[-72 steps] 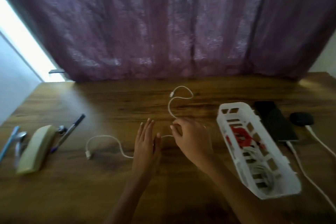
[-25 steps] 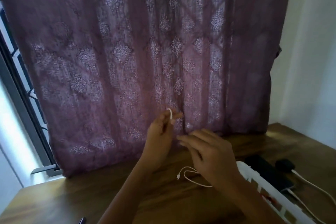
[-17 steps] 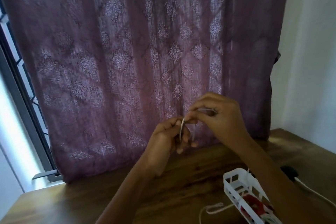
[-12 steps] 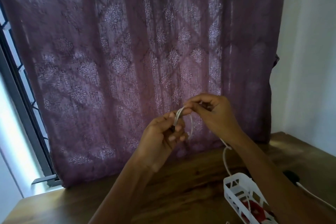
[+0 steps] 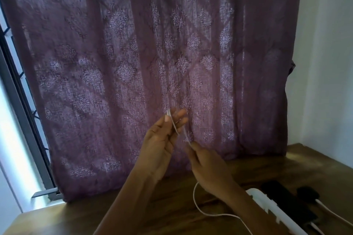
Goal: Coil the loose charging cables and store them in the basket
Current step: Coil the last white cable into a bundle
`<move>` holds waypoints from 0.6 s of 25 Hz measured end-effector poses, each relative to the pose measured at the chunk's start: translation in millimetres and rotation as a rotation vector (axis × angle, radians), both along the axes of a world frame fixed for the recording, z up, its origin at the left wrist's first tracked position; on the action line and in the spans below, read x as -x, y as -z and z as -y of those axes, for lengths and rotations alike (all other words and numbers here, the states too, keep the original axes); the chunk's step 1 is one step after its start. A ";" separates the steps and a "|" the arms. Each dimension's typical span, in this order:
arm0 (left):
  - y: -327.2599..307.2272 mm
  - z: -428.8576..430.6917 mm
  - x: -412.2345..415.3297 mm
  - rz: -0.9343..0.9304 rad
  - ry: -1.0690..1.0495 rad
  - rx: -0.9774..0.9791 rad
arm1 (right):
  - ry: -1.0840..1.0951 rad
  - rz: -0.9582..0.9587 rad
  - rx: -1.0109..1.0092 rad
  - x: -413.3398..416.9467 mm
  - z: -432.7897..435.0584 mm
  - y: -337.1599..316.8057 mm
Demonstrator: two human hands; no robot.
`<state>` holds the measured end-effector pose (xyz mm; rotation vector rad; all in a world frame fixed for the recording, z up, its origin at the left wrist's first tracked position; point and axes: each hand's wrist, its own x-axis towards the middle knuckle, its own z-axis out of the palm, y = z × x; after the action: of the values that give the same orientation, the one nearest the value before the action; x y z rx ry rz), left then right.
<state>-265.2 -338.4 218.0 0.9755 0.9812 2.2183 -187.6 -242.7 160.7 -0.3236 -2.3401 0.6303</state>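
Above wooden table [image 5: 286,173], left hand [image 5: 164,139], right hand [image 5: 208,168] pinch thin cable [image 5: 210,214].

I see two forearms [image 5: 133,192], bare as far as the view shows. The left hand [image 5: 160,145] and right hand [image 5: 208,168] are bare as well, with slender fingers [image 5: 181,113] and a short, plain thumbnail [image 5: 167,118].

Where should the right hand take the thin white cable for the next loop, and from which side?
Probably take the thin white charging cable on the slack strand hanging below the right hand, above where it bends onto the wooden table. Come from the right, across the strand; the left hand already holds the top end taut.
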 end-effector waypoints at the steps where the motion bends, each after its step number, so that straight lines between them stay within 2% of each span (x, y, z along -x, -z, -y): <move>1: 0.7 -1.1 3.4 -0.020 -0.042 0.004 | -0.034 0.010 -0.017 -1.3 3.2 3.9; 3: 1.4 -3.6 10.3 -0.032 -0.119 -0.011 | -0.124 0.031 0.030 -4.4 6.6 11.7; 5: 2.0 -4.7 15.5 -0.044 -0.178 -0.027 | -0.193 0.003 0.171 -7.2 5.6 18.6; 7: 6.9 -4.4 19.3 -0.150 -0.266 0.016 | -0.201 -0.096 0.292 -8.6 1.9 23.9; 8: 11.1 -4.3 21.8 -0.251 -0.332 0.070 | -0.183 -0.156 0.276 -8.7 -0.2 25.3; 11: 25.6 -4.1 26.8 -0.579 -0.509 0.268 | -0.167 -0.291 0.060 -8.7 -6.4 18.5; 15: 31.8 -7.9 21.5 -0.706 -0.446 0.352 | -0.128 -0.362 -0.288 -8.7 -19.5 -13.3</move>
<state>-286.7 -330.5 186.2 1.5145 1.9901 1.9162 -178.9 -223.2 174.1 0.0683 -2.0720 0.3665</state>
